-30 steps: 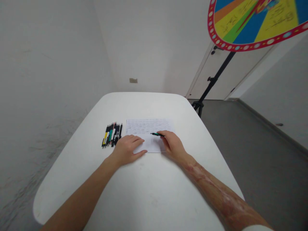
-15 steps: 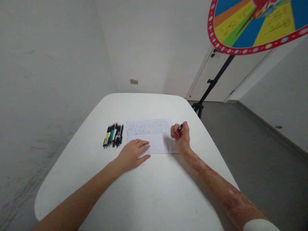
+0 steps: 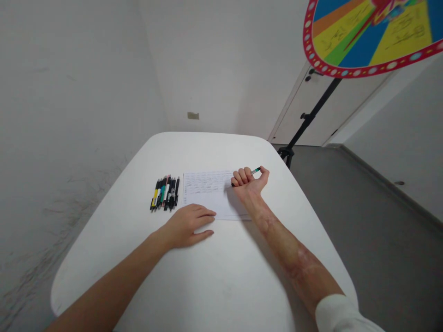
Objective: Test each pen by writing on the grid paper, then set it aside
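Note:
A sheet of paper [image 3: 204, 198] with lines of handwriting on its upper part lies on the white table [image 3: 207, 276]. My left hand [image 3: 190, 223] rests flat, its fingers stretched over the sheet's lower left edge. Above the right side of the paper, my right hand [image 3: 249, 181] is turned palm up with fingers curled round a pen [image 3: 255, 170]. The pen's green and black end shows between the fingers and thumb; a dark end shows near the little finger. Left of the paper, several pens [image 3: 165, 193] lie side by side in a row.
A colourful prize wheel [image 3: 363, 41] on a black stand [image 3: 314, 110] stands beyond the table's right side. Behind it is a white door [image 3: 321, 124]. Walls rise close at the left and behind the table.
My right hand has rolled over to palm up and shifted a little left, the pen still in it, now showing more of its end. My left hand stays nearly in place.

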Tool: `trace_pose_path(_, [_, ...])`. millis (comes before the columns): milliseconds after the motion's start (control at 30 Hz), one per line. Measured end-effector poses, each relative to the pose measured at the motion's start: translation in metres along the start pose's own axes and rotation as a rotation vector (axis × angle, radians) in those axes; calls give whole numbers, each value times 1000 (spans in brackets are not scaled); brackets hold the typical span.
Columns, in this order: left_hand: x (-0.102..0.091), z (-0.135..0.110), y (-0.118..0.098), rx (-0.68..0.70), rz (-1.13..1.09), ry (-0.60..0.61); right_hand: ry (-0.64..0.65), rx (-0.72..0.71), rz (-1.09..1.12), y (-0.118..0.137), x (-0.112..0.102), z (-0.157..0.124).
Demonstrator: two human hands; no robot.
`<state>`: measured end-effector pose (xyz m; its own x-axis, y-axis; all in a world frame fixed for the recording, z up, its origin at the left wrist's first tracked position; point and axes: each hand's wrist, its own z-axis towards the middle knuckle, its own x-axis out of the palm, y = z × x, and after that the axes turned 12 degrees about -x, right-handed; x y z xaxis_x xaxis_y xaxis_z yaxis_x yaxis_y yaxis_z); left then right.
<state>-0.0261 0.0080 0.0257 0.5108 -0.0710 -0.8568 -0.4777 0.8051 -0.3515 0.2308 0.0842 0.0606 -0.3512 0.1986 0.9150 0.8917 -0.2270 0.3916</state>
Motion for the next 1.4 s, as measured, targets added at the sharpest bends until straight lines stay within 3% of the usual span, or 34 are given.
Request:
trace_pose_path(400, [-6, -5, 6, 22, 59, -45, 77, -42, -133, -1, -23, 6])
trace_pose_path(600, [-7, -5, 5, 24, 70, -52, 100, -75, -168, -2, -22, 5])
trace_pose_path(867, [-7, -4, 5, 25, 76, -47, 36, -42, -112, -3, -19, 3])
trace_pose_path(1400, [-7, -5, 6, 3, 60, -36, 116, -64, -153, -3, -20, 4])
